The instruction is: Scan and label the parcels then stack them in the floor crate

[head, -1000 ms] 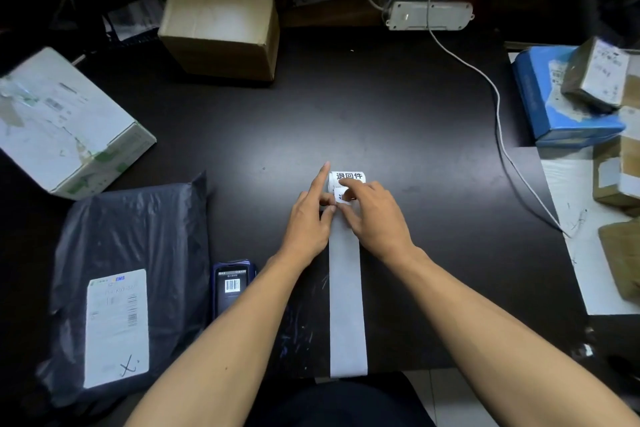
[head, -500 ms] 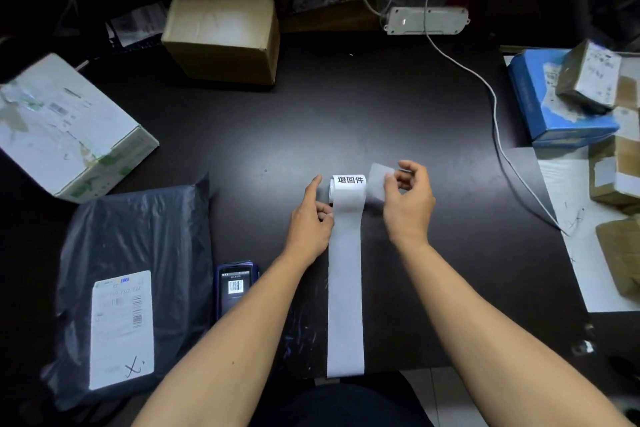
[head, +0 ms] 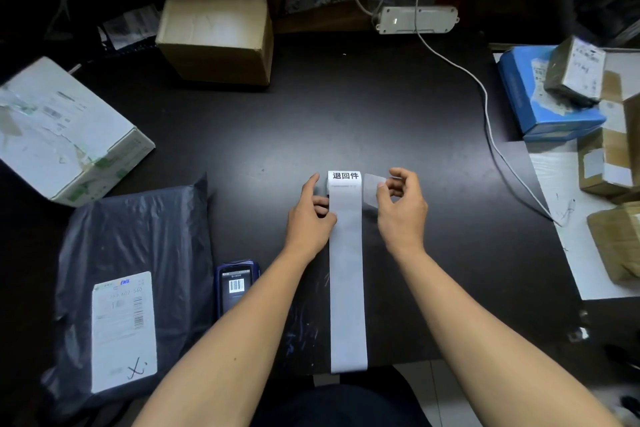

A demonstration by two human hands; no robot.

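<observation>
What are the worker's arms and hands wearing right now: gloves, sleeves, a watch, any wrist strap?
Nothing shows on them. The left hand and right hand are bare, with no gloves, rings, watch or strap in view. Both forearms are uncovered right down to the frame's bottom edge, so no sleeve is visible.

This is looking like a parcel-sorting desk in a courier depot. A dark worktop (head: 346, 107) is carrying a brown cardboard box (head: 216, 36) at the far side, a black plastic mailer bag with a white shipping label (head: 131, 274) near left and a handheld barcode scanner (head: 237, 288) beside it. A roll of white printed stickers (head: 346, 253) is lying unrolled in the middle, and more taped cartons (head: 554, 90) are piling up on the right.
</observation>
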